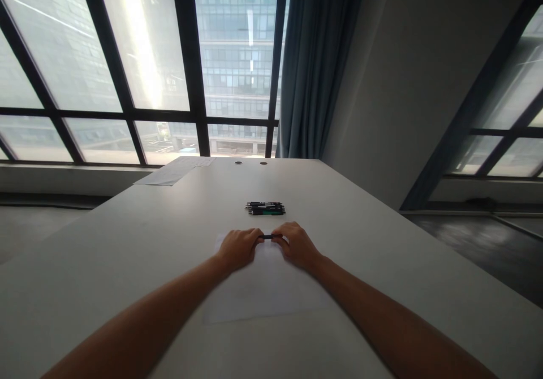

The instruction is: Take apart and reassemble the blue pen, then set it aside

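Observation:
A dark pen is held level between my two hands, over the far part of a white sheet of paper. My left hand pinches its left end, and my right hand is closed on the right end. Both ends of the pen are hidden by fingers; only a short middle piece shows. Just beyond my hands lies a small pile of several pens, mostly black, with a green part on the nearest one.
The long white table stretches away toward the windows. Papers lie at its far left corner, and two dark round discs sit near the far edge. A blue curtain hangs behind the table.

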Tool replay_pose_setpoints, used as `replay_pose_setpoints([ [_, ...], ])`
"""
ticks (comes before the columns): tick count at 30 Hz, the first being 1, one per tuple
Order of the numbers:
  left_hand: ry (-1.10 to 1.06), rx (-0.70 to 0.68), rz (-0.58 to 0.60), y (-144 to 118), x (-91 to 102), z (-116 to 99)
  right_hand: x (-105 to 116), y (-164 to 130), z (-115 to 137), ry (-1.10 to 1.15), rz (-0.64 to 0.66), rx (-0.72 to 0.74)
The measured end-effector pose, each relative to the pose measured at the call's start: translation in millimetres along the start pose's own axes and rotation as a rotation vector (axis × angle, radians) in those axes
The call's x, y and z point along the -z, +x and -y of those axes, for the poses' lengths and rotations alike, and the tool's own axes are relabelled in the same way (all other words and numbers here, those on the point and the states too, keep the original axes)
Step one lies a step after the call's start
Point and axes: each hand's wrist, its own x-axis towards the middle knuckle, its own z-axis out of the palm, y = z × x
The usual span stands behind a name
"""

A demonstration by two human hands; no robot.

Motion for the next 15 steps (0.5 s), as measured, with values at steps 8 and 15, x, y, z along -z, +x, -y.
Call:
replay_pose_setpoints([
  [8,-0.057,-0.022,-0.012,1.0,-2.2,4.8,9.9,0.8,-21.0,0.225,0.166,-0.284],
  [15,0.016,0.045,0.033,2.9,3.4,0.2,7.6,2.9,-10.2,0.05,0.155,-0.231],
])
